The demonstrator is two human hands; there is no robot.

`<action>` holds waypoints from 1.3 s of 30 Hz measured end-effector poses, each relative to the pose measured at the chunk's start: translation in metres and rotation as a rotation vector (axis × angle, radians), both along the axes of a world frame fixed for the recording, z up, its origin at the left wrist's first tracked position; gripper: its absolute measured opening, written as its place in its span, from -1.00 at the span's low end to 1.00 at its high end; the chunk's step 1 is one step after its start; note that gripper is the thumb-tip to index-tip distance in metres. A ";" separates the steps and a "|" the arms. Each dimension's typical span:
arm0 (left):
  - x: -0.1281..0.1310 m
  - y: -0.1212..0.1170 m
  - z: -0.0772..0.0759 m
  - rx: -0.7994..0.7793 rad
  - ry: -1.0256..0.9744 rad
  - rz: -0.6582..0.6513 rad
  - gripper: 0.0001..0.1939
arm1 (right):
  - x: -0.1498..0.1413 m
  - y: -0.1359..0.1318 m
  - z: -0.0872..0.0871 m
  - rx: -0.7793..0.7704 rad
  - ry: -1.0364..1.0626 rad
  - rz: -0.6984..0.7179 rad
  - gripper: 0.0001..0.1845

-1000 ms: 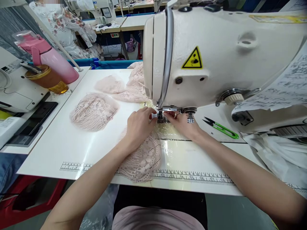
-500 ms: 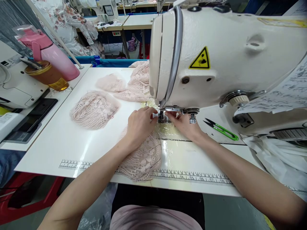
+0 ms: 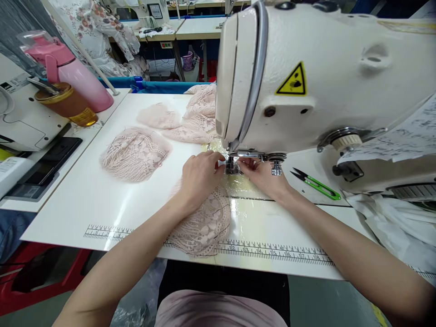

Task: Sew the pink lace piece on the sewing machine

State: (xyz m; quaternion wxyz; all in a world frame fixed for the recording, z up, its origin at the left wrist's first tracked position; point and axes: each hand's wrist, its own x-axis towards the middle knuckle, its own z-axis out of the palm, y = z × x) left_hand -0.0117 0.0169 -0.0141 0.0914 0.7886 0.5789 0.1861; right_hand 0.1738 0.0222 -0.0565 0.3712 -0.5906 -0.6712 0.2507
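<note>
Both my hands work at the presser foot [image 3: 233, 166] of a white sewing machine [image 3: 327, 77]. My left hand [image 3: 199, 175] has its fingers curled and pinched on a pink lace piece [image 3: 204, 222] that trails back to the table's front edge. My right hand [image 3: 260, 175] sits just right of the foot, fingertips pressed together on the same lace under the machine head. The needle itself is hidden by the machine head and my fingers.
More pink lace pieces [image 3: 134, 153] lie at left and behind [image 3: 190, 120]. Green thread snips [image 3: 316, 184] rest right of the foot. A pink bottle [image 3: 73, 75] and amber jar [image 3: 70, 104] stand far left. Papers [image 3: 402, 131] hang at right. Another person in floral clothing [image 3: 98, 32] sits behind.
My hands have stayed at the presser foot. Only the view has shifted slightly, so the machine head sits a little further right in the picture.
</note>
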 end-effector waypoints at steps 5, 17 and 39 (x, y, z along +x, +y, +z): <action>0.000 0.000 0.000 -0.004 0.006 0.002 -0.83 | 0.004 0.002 -0.005 -0.012 -0.001 -0.010 -0.79; 0.001 -0.001 0.003 -0.024 0.012 0.003 -0.80 | 0.005 -0.002 0.006 0.031 -0.066 0.011 -0.74; 0.000 0.000 0.002 -0.024 0.012 0.027 -0.80 | 0.005 0.003 0.000 0.108 -0.005 0.036 -0.70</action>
